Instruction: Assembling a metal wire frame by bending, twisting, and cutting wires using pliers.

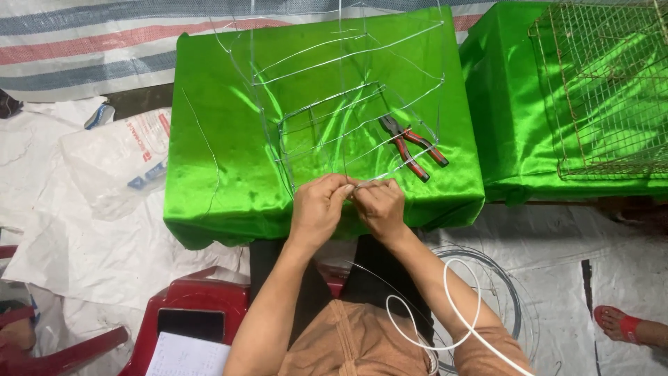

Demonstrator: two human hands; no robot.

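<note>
- Head view: left hand [316, 209] and right hand [379, 207] meet at the near edge of the green-draped table [209, 174], fingertips pinched together on the near rim of a thin wire frame [334, 118].
- The frame stands on the cloth, rising toward the far side.
- Red-handled pliers [412, 147] lie just right of it.
- A wire-mesh cage [605, 90] sits far right.

Both hands, the left hand [316, 207] and right hand [379, 205], pinch the near edge of a wire frame [341, 118] standing on a green cloth [209, 125]. Red-handled pliers [412, 147] lie on the cloth just beyond the right hand. A wire cage [605, 90] sits on a second green cloth to the right, and a wire coil [511, 299] lies on the floor.
</note>
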